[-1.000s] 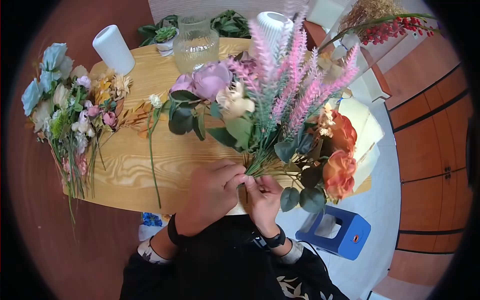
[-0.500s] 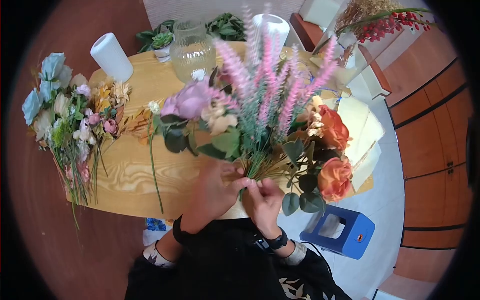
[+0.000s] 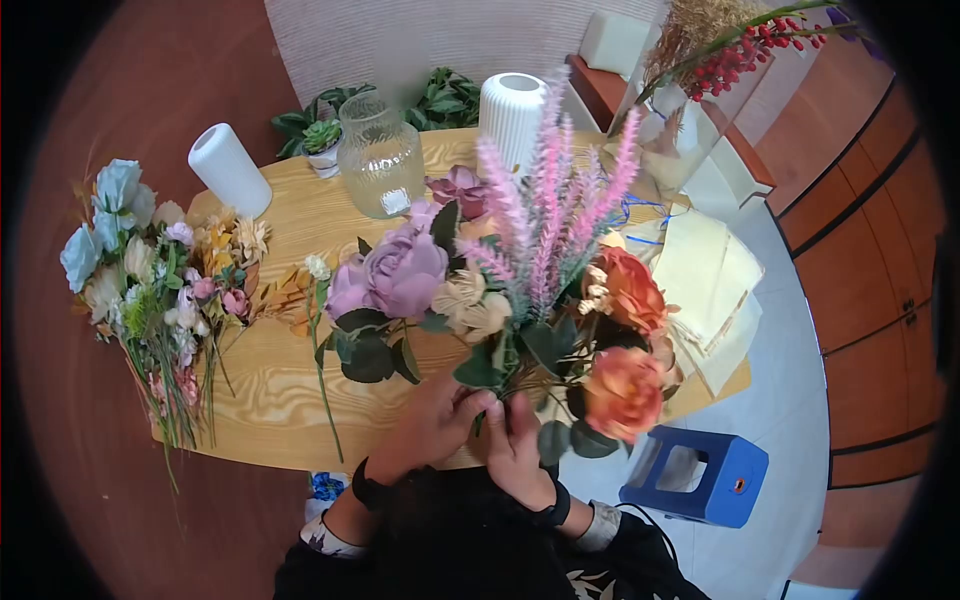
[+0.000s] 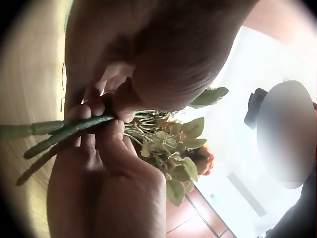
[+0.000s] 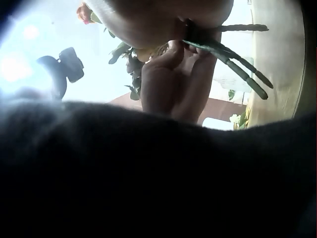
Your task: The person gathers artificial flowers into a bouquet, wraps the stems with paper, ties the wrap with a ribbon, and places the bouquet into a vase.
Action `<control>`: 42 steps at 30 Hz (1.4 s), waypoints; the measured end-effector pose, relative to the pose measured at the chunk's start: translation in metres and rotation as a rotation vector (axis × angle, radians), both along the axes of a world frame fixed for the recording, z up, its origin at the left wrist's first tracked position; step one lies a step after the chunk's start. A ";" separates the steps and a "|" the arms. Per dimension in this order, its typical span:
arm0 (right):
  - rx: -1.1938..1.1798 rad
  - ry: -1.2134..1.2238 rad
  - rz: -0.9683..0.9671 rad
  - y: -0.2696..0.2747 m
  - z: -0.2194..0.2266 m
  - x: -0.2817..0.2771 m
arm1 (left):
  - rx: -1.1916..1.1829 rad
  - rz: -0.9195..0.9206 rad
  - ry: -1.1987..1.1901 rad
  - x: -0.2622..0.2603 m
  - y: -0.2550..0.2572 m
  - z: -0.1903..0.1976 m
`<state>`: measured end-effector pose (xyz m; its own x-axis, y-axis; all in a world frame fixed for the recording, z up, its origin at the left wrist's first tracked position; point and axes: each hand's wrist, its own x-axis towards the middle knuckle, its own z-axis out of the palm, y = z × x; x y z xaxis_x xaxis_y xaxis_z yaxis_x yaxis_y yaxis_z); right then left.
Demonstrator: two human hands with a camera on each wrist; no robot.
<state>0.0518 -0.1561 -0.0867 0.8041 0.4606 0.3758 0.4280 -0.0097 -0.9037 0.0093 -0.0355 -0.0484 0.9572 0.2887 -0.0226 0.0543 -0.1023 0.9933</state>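
Observation:
Both hands are together at the table's front edge in the head view, gripping the stems of one artificial bouquet. My left hand (image 3: 430, 420) holds from the left and my right hand (image 3: 517, 455) from the right, thumbs meeting at the stems. The bouquet has purple roses (image 3: 405, 268) on the left, cream flowers (image 3: 470, 305), upright pink flower spikes (image 3: 545, 220) in the middle and orange roses (image 3: 625, 393) on the right. In the left wrist view, green stem ends (image 4: 74, 131) stick out past the fingers; the right wrist view also shows stem ends (image 5: 242, 74).
Loose artificial flowers (image 3: 140, 270) lie at the table's left, beside a single white-flowered stem (image 3: 325, 370). Behind are a tilted white vase (image 3: 230, 170), a glass vase (image 3: 382, 155) and a ribbed white vase (image 3: 513, 120). Cream wrapping paper (image 3: 705, 280) is at right, a blue stool (image 3: 695, 475) below.
The head view has shifted, so the table sits lower in it. The bouquet's orange roses have moved left, closer to the pink spikes. Both hands keep hold of the stems.

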 end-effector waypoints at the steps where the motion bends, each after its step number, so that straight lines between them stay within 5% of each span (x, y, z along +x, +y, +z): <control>1: -0.040 -0.163 0.047 -0.002 0.009 -0.001 | 0.003 -0.038 0.071 0.000 0.001 0.000; 4: -0.240 -0.312 -0.042 -0.004 0.012 -0.006 | 0.194 -0.004 0.192 -0.001 -0.004 0.031; 5: -0.434 -0.630 -0.116 -0.007 0.009 -0.007 | 0.197 0.000 0.191 0.000 -0.002 0.025; 7: -0.447 -0.547 -0.003 -0.012 -0.002 -0.008 | 0.589 -0.023 -0.176 0.002 0.002 0.011; 11: -0.322 -0.302 0.135 -0.007 0.013 0.000 | 0.143 0.065 -0.127 0.004 -0.005 0.023; 13: -0.236 -0.254 0.135 -0.009 0.001 0.000 | 0.185 -0.012 0.248 0.001 0.002 0.031; 14: -0.010 0.657 0.158 -0.006 -0.014 -0.013 | 0.177 0.026 -0.088 0.001 -0.001 0.011; 16: -0.254 0.086 0.094 -0.007 0.024 -0.008 | 0.207 0.011 0.010 -0.003 -0.002 0.017; 24: 0.057 0.274 0.175 0.008 0.003 -0.010 | 0.091 0.071 -0.138 -0.009 0.007 0.026; 26: 0.076 0.236 0.006 0.014 0.009 -0.016 | 0.452 0.167 -0.263 -0.015 0.017 0.022; 27: 0.322 0.415 0.227 0.017 0.014 -0.010 | 0.953 0.176 -0.481 -0.026 0.039 -0.010; 29: 0.271 0.371 0.147 0.017 0.023 -0.004 | 0.259 0.549 0.119 -0.055 0.069 0.031; 30: 0.223 0.327 0.065 0.017 0.025 -0.002 | 0.418 0.761 -0.082 -0.071 0.093 0.022; 32: 0.212 0.287 0.076 0.012 0.021 0.005 | 0.566 0.998 0.112 -0.110 0.137 0.020; 34: 0.243 0.259 0.133 0.009 0.013 0.009 | 1.046 1.081 0.224 -0.150 0.177 0.006; 42: 0.276 0.338 0.151 0.008 0.006 0.005 | 1.075 1.066 0.485 -0.186 0.202 -0.014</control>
<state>0.0565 -0.1482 -0.0805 0.8342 0.5015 0.2293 0.0872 0.2906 -0.9529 -0.1764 0.1667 -0.0622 0.2778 0.8752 0.3961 0.8331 -0.4248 0.3543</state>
